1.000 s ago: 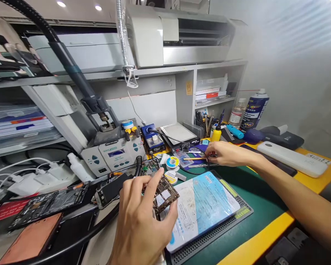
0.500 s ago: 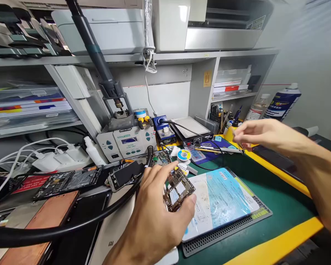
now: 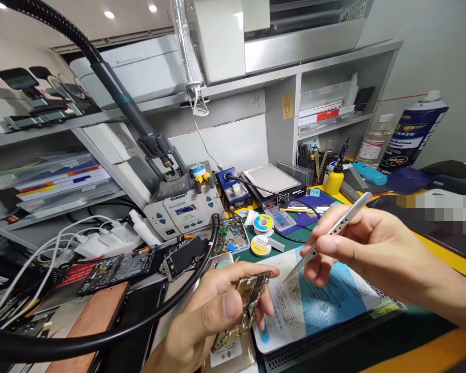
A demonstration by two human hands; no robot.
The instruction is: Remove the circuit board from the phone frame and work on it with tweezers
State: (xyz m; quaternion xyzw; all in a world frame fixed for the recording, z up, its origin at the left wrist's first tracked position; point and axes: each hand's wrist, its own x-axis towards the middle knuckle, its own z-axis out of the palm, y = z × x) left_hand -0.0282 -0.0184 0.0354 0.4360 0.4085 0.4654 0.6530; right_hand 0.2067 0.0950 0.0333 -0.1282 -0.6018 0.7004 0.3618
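Observation:
My left hand (image 3: 213,305) holds a small circuit board (image 3: 248,305) by its edges, tilted up between thumb and fingers. Silver tweezers (image 3: 336,228) are gripped in my right hand (image 3: 357,248), their tips pointing down and left, a short way right of the board and apart from it. Below both hands lies a blue and white booklet (image 3: 334,295) on a dark perforated mat (image 3: 306,357). A solder spool (image 3: 263,224) and a round white-labelled tin (image 3: 260,245) sit just behind the hands.
A thick black hose (image 3: 140,331) curves across the left foreground over several phones. Behind stand a grey station (image 3: 186,212) and a small blue device (image 3: 235,189). A yellow bottle (image 3: 335,180), a clear bottle (image 3: 376,139) and a spray can (image 3: 415,132) stand at the right.
My right hand has moved left and down toward the board and now shows tweezers in its grip. My left hand has turned the board to a steeper angle. The view has shifted.

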